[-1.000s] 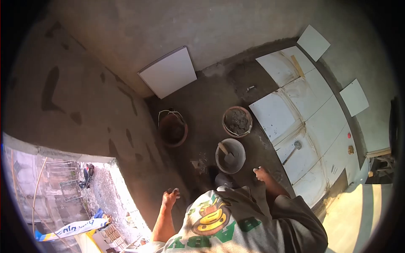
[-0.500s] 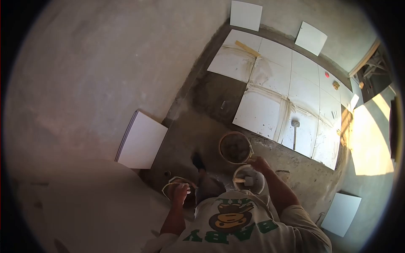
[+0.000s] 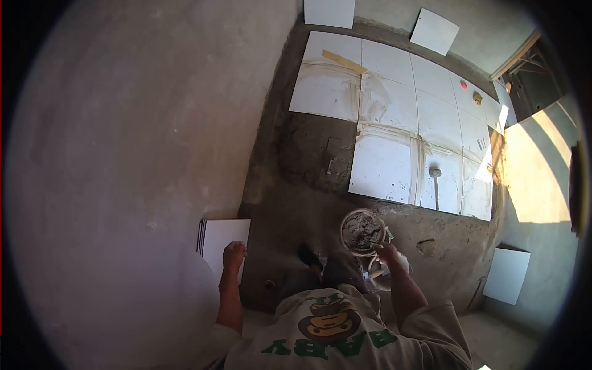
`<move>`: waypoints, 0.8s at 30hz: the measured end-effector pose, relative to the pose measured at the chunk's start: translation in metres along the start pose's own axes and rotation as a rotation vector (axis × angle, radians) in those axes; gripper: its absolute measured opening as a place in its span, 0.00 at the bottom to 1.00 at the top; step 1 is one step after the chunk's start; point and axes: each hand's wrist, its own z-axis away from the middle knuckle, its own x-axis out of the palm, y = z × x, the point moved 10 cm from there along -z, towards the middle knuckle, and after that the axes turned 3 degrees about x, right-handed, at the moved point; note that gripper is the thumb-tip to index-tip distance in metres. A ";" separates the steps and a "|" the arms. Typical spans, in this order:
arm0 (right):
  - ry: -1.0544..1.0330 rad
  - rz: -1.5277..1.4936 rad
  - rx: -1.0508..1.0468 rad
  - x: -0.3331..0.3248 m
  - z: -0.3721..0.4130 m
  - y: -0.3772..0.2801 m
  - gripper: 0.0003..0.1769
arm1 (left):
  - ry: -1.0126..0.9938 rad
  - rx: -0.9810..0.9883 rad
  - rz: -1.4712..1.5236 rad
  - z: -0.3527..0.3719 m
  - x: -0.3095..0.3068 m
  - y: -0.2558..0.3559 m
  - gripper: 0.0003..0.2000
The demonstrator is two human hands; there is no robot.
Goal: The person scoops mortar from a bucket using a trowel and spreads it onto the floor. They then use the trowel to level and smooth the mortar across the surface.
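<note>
My right hand [image 3: 386, 253] is closed on the handle of a round bucket [image 3: 362, 231] of grey mortar, at the bucket's lower right edge. Partly behind that hand stands a second bucket [image 3: 381, 282] with a tool in it. My left hand [image 3: 234, 254] is curled into a loose fist in front of a stack of white tiles [image 3: 223, 239] leaning on the left wall. Nothing shows in its fingers.
Smeared white floor tiles [image 3: 385, 166] bear a mallet [image 3: 435, 172] and a yellowish strip [image 3: 344, 62]. More tiles lean on the walls, one at the right [image 3: 507, 275]. Dark wet mortar [image 3: 308, 148] borders the laid tiles.
My left hand has left the handled container at the lower left and moved up and left to the tile stack. The mortar bucket and my right hand sit slightly lower and further right.
</note>
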 end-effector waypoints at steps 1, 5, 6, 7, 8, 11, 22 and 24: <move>-0.043 -0.042 0.077 0.009 -0.001 0.000 0.17 | -0.014 -0.004 -0.026 -0.010 0.006 0.006 0.16; -0.038 -0.076 0.178 0.046 -0.021 0.020 0.28 | -0.240 0.013 -0.111 -0.037 0.073 0.049 0.18; -0.035 -0.091 0.189 0.050 -0.033 0.013 0.28 | -0.300 0.014 -0.148 -0.043 0.091 0.059 0.19; -0.083 -0.041 0.245 0.058 -0.043 0.014 0.28 | -0.309 0.008 -0.161 -0.049 0.100 0.065 0.19; -0.134 0.017 0.300 0.065 -0.052 0.017 0.28 | -0.347 0.034 -0.186 -0.051 0.111 0.075 0.19; -0.140 0.266 0.231 0.071 -0.084 -0.021 0.24 | -0.376 -0.007 -0.187 -0.061 0.125 0.094 0.20; -0.100 0.020 0.122 0.092 -0.267 -0.219 0.24 | -0.518 -0.170 -0.101 -0.249 0.266 0.043 0.17; -0.096 -0.005 0.134 0.121 -0.310 -0.207 0.23 | -0.628 -0.132 -0.186 -0.251 0.314 0.054 0.17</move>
